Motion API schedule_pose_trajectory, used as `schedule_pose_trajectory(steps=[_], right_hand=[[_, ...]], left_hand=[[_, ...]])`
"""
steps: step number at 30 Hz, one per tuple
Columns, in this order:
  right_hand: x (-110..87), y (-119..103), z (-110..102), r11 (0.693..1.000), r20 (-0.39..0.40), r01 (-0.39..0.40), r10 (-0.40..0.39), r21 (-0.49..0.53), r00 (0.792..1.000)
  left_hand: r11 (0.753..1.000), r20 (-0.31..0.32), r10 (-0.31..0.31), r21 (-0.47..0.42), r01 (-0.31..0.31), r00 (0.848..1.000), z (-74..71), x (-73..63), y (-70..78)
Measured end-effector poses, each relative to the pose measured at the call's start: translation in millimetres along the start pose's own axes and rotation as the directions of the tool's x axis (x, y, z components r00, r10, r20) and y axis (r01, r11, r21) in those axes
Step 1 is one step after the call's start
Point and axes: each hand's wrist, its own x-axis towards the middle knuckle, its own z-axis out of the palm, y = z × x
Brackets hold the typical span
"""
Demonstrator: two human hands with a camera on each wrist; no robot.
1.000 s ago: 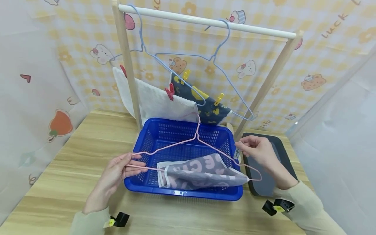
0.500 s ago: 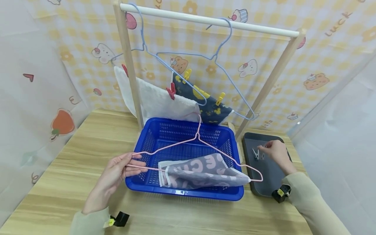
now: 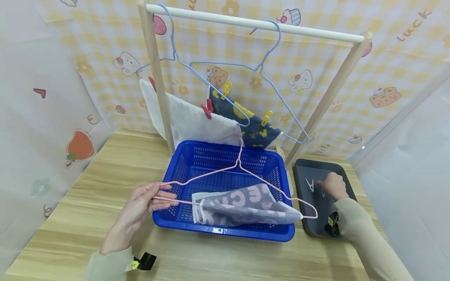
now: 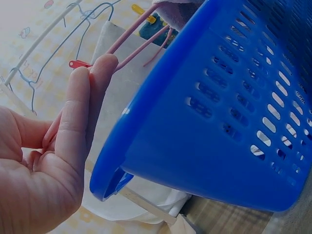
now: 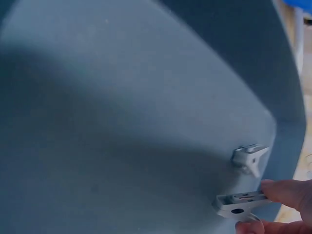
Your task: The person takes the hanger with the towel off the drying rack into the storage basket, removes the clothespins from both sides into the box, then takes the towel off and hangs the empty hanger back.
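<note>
My left hand [image 3: 140,203] holds the left end of a pink hanger [image 3: 211,171], its thumb over the upper wire and the other fingers stretched along the lower bar. A grey towel [image 3: 242,207] with pink letters is draped over that bar, above the blue basket [image 3: 219,231]. In the left wrist view the fingers [image 4: 73,112] lie close beside the basket's rim. Over the dark grey tray [image 3: 320,218], my right hand [image 3: 334,185] pinches a grey clothespin [image 5: 236,204] by its handle end, between thumb and finger. Another grey clothespin [image 5: 249,158] lies in the tray beside it.
Behind the basket stands a rack with a white rail [image 3: 253,24] and wooden posts. Two blue hangers [image 3: 281,93] hang there. Red clips [image 3: 208,109] hold a white towel [image 3: 190,121]; yellow clips [image 3: 266,118] hold a dark blue patterned towel [image 3: 260,136].
My right hand has moved right from beside the hanger into the tray and lowered onto a clothespin. The left hand and the pink hanger stay in place; the head view shifts slightly.
</note>
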Motion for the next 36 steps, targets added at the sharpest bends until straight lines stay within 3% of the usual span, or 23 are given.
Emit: schedule_pose_trajectory(steps=[6,16,18,21,24,28,31,34,36], right_hand=[[11.3,7,4,1.000,0.015,-0.004,0.005,-0.031,1.000],[5.1,10,7,0.998,0.066,0.023,-0.018,-0.064,0.998],[4.0,7,3,0.996,0.040,0.037,-0.034,-0.084,0.999],[-1.6,-3,-4,0.987,-0.046,0.126,-0.131,-0.102,0.990],[-20.7,-15,-11,0.960,-0.142,0.269,-0.278,-0.078,0.950],[-58.7,-35,-21,0.902,-0.175,0.431,-0.421,0.020,0.890],[-85.5,-47,-28,0.880,-0.118,0.459,-0.446,0.119,0.887],[-105.1,-53,-32,0.871,-0.018,0.432,-0.441,0.234,0.898],[-114.5,-56,-33,0.856,0.043,0.419,-0.452,0.302,0.891]], left_hand=[[1.000,0.009,-0.002,0.010,0.002,1.000,0.7,-1.6,2.7],[0.996,-0.061,0.021,0.088,-0.016,0.998,0.8,-8.5,1.5],[0.995,-0.069,0.041,0.090,-0.035,0.997,0.1,-9.2,2.2],[0.994,-0.076,0.067,0.096,-0.059,0.995,-1.5,-10.9,4.4],[0.992,-0.074,0.077,0.105,-0.069,0.994,-1.4,-10.4,3.4],[0.990,-0.085,0.097,0.108,-0.088,0.992,-0.6,-8.6,2.1],[0.990,-0.101,0.106,0.102,-0.095,0.989,0.0,-6.9,1.3],[0.990,-0.132,0.116,0.096,-0.104,0.985,0.7,-6.4,0.5],[0.988,-0.159,0.132,0.104,-0.117,0.978,1.4,-6.3,-0.1]])
